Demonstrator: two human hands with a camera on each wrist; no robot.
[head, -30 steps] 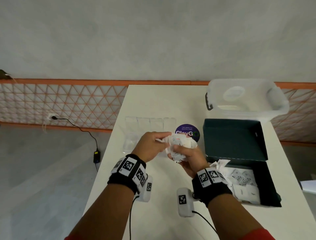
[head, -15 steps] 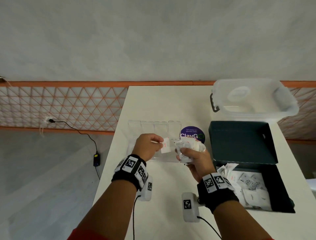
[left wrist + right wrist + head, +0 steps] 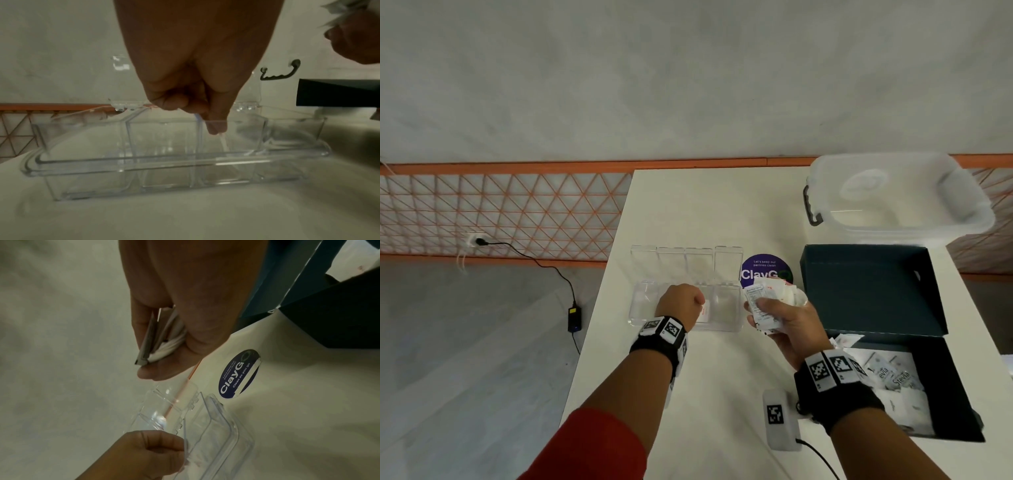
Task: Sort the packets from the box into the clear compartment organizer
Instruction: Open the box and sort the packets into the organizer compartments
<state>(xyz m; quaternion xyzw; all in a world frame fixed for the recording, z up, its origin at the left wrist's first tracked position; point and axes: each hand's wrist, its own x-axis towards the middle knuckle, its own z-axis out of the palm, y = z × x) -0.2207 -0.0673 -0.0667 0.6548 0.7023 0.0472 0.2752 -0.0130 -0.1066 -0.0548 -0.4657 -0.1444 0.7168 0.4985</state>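
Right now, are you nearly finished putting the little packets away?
Not nearly. The clear organizer looks almost bare. My left hand is lowering one packet into its third compartment from the left, and my right hand holds a small bunch of packets. Many more still lie in the dark box.

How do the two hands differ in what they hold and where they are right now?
The left hand pinches a single packet, while the right hand grips a whole bundle of packets. The left hand is lowered into the clear organizer, at the third compartment from the left; the right hand hovers beside the organizer, near the box. Both wear black wrist straps.
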